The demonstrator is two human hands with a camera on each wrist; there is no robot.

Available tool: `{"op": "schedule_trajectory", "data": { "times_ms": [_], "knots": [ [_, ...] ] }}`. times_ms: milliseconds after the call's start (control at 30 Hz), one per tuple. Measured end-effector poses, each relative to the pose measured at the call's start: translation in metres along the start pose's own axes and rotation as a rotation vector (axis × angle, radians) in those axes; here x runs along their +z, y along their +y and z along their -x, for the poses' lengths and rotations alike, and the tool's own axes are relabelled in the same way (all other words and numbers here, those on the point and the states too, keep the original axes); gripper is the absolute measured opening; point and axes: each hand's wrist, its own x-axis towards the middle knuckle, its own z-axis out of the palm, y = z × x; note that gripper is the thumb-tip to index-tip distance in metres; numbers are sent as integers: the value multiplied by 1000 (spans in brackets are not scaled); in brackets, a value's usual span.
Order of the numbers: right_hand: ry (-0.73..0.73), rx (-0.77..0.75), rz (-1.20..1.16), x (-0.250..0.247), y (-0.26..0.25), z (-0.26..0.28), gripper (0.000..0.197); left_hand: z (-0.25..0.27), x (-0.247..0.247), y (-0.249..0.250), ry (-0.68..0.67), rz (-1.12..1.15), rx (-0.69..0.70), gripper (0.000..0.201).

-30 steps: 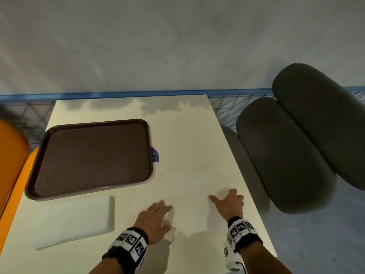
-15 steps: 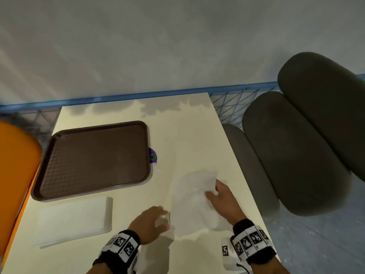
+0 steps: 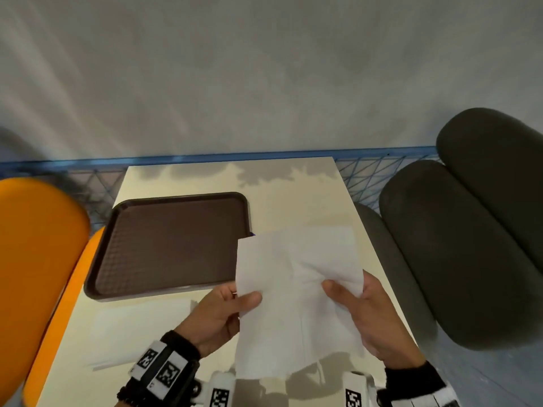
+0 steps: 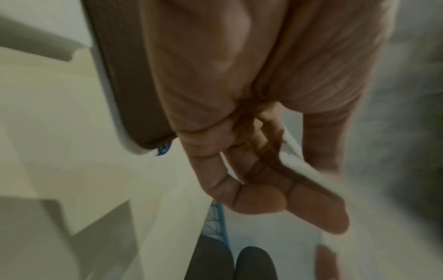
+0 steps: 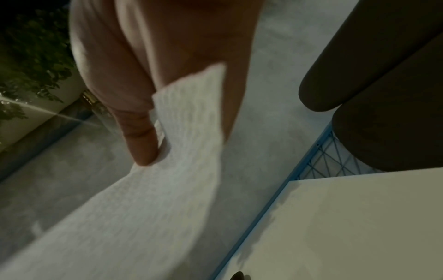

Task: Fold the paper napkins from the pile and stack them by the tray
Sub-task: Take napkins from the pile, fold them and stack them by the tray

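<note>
A white paper napkin point(image 3: 293, 289), unfolded and creased, is held up above the table's near right part. My left hand point(image 3: 244, 301) pinches its left edge between thumb and fingers. My right hand point(image 3: 346, 292) pinches its right side, thumb on top. In the left wrist view the blurred fingers point(image 4: 263, 189) lie against the napkin point(image 4: 297, 166). The right wrist view shows the thumb point(image 5: 141, 136) pressing on the napkin point(image 5: 167, 189). The brown tray point(image 3: 117, 207) lies to the left, with nothing on it. A flat white stack of napkins point(image 3: 141, 330) lies in front of the tray.
The cream table point(image 3: 293, 195) ends at a blue mesh fence point(image 3: 205, 157) and a grey wall. An orange chair point(image 3: 35, 259) stands at the left. Dark grey padded seats point(image 3: 455, 245) stand at the right. A small purple thing point(image 4: 164, 148) sits at the tray's right edge.
Both hands were flat on the table a second ago. They have since taken hold of the napkin and raised it off the table, spreading it between them.
</note>
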Motion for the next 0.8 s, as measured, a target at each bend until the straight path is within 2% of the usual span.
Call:
{"op": "schedule_trajectory", "data": {
  "times_ms": [67, 100, 167, 233, 333, 400, 500, 600, 667, 733, 800],
  "knots": [
    [4, -9, 33, 4, -2, 4, 23, 11, -2, 20, 36, -68, 59, 26],
    [-11, -23, 60, 7, -4, 6, 23, 15, -5, 29, 64, -120, 97, 23],
    [-41, -59, 115, 13, -8, 9, 23, 26, -12, 47, 97, -221, 189, 27],
    [-50, -79, 136, 18, -12, 10, 23, 38, -17, 63, 101, -282, 260, 42],
    [-74, -109, 107, 27, -17, 9, 23, 56, -25, 82, 71, -325, 342, 33],
    [-82, -169, 98, 32, -20, 9, 23, 67, -31, 93, 25, -398, 377, 34],
    [-106, -280, 101, 41, -25, 11, 28, 76, -39, 103, 33, -475, 416, 28],
    [-135, -431, 165, 45, -22, 10, 45, 81, -46, 108, 63, -460, 436, 34],
    [-167, -508, 179, 47, -20, 11, 41, 83, -50, 112, 90, -382, 425, 19],
    [-191, -530, 206, 47, -18, 11, 49, 87, -53, 116, 63, -322, 434, 38],
    [-227, -543, 267, 46, -18, 13, 58, 91, -46, 123, 73, -370, 481, 40]
  ]
}}
